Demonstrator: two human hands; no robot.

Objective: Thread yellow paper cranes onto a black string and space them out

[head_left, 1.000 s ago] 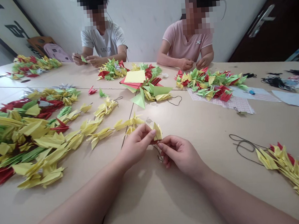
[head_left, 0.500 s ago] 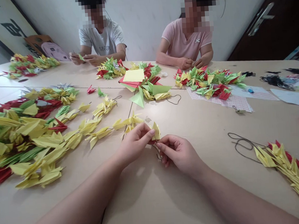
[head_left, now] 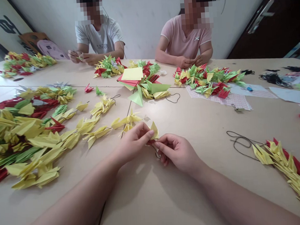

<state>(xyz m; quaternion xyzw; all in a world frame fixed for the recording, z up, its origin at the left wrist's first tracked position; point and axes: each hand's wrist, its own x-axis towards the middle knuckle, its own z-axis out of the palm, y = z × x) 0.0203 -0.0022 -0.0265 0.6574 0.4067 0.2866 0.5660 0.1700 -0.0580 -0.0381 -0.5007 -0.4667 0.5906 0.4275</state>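
Observation:
My left hand pinches a small yellow folded paper crane just above the table. My right hand is closed beside it, fingertips pinching a thin dark string that hangs under the crane. The two hands nearly touch at the crane. A strung chain of yellow cranes trails away to the left from my left hand.
A large pile of yellow, green and red cranes fills the left. Another yellow and red string with a loose dark cord lies right. Two people sit opposite, folding, with crane heaps and paper squares before them.
Both hands stay in the same pinch on the crane and string. The whole view has shifted slightly, with the scene sliding a little left and up.

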